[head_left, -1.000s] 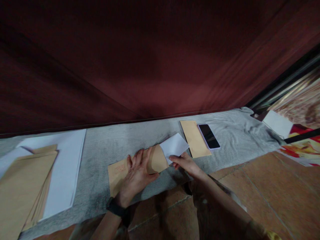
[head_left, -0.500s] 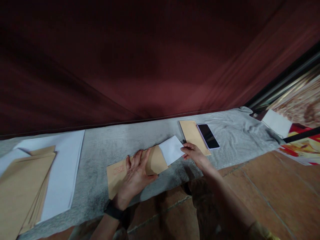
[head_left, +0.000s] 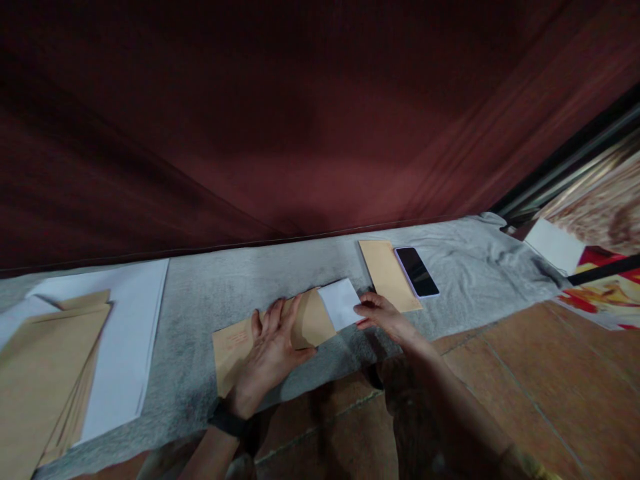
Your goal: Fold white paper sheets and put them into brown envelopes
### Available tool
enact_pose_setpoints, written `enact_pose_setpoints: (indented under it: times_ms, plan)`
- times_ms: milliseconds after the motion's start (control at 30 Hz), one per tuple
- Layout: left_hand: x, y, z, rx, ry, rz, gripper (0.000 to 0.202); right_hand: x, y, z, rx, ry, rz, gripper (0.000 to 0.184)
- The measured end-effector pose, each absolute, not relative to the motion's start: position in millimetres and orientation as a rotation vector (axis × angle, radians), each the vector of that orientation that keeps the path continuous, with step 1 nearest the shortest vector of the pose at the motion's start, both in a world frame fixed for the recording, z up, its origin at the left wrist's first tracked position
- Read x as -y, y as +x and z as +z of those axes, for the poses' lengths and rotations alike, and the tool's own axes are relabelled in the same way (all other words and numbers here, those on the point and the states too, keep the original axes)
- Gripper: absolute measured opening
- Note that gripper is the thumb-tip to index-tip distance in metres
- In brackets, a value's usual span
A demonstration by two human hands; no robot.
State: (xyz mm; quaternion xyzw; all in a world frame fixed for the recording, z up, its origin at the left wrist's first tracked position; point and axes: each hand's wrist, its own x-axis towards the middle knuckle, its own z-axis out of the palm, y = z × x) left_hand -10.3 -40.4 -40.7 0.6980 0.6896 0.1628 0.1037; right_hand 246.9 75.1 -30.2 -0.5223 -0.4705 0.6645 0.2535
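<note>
My left hand (head_left: 274,343) lies flat with spread fingers on a brown envelope (head_left: 313,319), pressing it against the grey cloth. Red print shows near the envelope's left end. Out of its right end sticks a folded white paper (head_left: 341,303), the rest of it hidden inside. My right hand (head_left: 383,315) pinches the paper's outer edge between thumb and fingers. Just beyond that hand lies another brown envelope (head_left: 387,270), with a phone (head_left: 417,272) overlapping its right side, dark screen up.
At the left, a stack of brown envelopes (head_left: 47,363) rests on large white paper sheets (head_left: 133,333). The narrow grey cloth surface (head_left: 200,287) runs along a dark red curtain (head_left: 280,167). A white card-like object (head_left: 554,247) is at the far right, above the tiled floor (head_left: 540,367).
My right hand has moved slightly left with the white paper, and less of the paper shows outside the envelope. My left hand has stayed in place.
</note>
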Motion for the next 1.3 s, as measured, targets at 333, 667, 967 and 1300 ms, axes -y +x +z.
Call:
enact_pose_setpoints:
  times_ms: [333,667,967,1300]
  plan:
    - [41,-10,-40,-2.037,2.06,0.471,0.112,-83,245,-48,1.49,-1.45,1.517,0.03]
    - [41,-9,-39,-2.028,2.037,0.486,0.109,-70,231,-50,1.753,-1.426,1.279,0.027]
    - [41,-10,-39,-2.018,2.049,0.486,0.108,-62,228,-41,1.912,-1.368,1.19,0.032]
    - [41,-10,-39,-2.024,2.048,0.471,0.108,-56,220,-37,2.047,-1.32,1.14,0.039]
